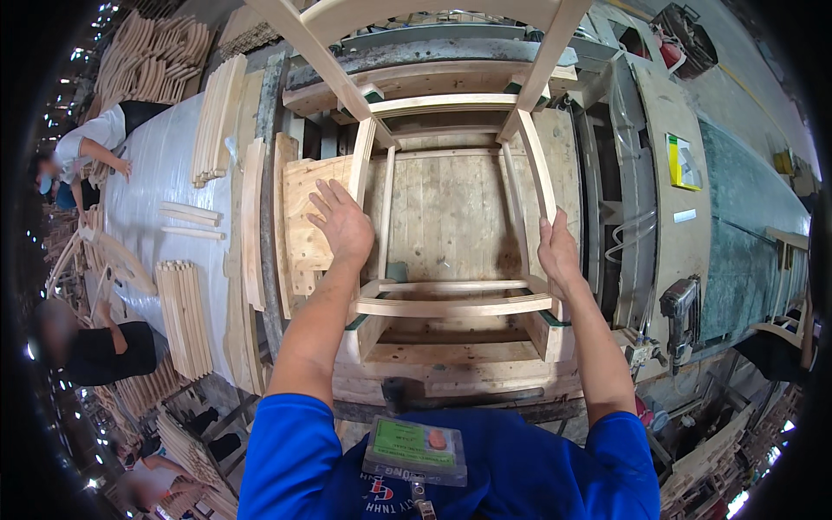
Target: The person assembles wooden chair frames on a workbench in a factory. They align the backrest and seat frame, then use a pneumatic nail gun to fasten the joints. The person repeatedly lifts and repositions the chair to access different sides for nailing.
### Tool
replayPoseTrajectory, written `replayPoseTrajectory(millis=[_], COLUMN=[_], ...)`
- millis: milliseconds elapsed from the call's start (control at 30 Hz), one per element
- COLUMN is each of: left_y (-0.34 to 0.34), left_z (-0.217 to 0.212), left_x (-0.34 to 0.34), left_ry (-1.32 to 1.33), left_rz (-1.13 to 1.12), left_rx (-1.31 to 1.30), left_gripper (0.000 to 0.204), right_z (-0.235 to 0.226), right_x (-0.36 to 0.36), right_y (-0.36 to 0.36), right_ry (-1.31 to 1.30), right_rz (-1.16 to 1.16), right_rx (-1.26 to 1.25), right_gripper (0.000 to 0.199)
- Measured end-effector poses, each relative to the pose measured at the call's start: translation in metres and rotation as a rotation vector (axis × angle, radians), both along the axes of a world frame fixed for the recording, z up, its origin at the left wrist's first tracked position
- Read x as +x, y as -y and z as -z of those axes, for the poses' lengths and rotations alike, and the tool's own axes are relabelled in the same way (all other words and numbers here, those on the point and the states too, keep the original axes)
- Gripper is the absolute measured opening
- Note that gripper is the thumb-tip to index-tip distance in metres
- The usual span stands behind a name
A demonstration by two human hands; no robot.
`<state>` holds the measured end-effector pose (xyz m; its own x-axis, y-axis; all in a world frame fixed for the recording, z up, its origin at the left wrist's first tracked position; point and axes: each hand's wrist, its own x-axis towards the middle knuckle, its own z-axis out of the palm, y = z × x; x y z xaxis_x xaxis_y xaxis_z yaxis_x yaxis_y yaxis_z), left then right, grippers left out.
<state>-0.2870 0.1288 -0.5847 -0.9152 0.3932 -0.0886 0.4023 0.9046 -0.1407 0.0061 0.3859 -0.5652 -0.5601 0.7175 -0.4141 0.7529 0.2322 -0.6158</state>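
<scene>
Pale unfinished wood, item one: chair frame (451, 217), lying on the plywood jig bed (451, 208) of the bench in front of me, its long legs running away from me toward the top of the view. Side rails, cross rails and a curved front rail (455, 305) are joined into an open box.

Handling, by my judgement: stiff once joined, light for its bulk, dry and not slippery. The joints are the weak points, so I would lift by the rails close to the corners, never by a single long leg.

Left hand (342, 224): flat, fingers spread apart, palm down on a loose plywood panel (305, 217) just beside the frame's left rail (362, 173). It clamps nothing.

Right hand (559, 251): fingers curled together round the right rail (539, 178), thumb on the inside, a closed hold on the wood.

Item two: dark hammer (433, 397), lying along the near edge of the bench, just below the frame.

Item three: pneumatic nail gun (680, 312), at the right side of the bench, well apart from my right hand.

Edges: wooden blocks (548, 334) hem the frame's near corners, and a machine housing (641, 173) stands close on the right.

Open room: mostly upward, as I judge it. To the left, stacked slats (184, 316) lie on a white-covered table (165, 165), where other people are working.
</scene>
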Motion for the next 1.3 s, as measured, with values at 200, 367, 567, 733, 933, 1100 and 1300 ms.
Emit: replayPoseTrajectory(millis=[200,367,567,733,933,1100,1300], left_y=[-0.0001,-0.0003,0.0022,-0.0005,-0.0017,-0.0036,0.0001], left_z=[0.0035,0.0038,0.0048,0.0029,-0.0023,-0.0025,0.0016], left_x=[-0.0006,-0.0013,-0.0027,-0.0008,0.0004,0.0014,0.0006], left_ry=[-0.034,-0.017,-0.012,0.002,0.016,0.025,0.009], left_rz=[0.005,0.004,-0.015,-0.011,-0.007,-0.012,-0.016], left_rx=[-0.033,-0.028,-0.02,-0.015,-0.007,0.0,0.021], left_gripper=[0.096,0.097,0.097,0.096,0.096,0.096,0.095], right_z=[0.0015,0.0007,-0.0019,-0.0002,0.0014,0.0036,0.0043], right_x=[0.0002,0.0006,-0.0007,0.0011,0.0009,0.0032,0.0043], right_y=[-0.0005,-0.0009,0.0008,0.0004,0.0003,-0.0007,-0.001], right_ry=[-0.012,-0.004,-0.004,-0.006,-0.014,-0.014,-0.02], right_rz=[0.004,-0.013,-0.003,-0.001,0.007,0.008,-0.01], right_rx=[0.007,0.024,-0.003,0.001,-0.009,-0.004,-0.003], right_gripper=[0.048,0.048,0.048,0.046,0.044,0.044,0.045])
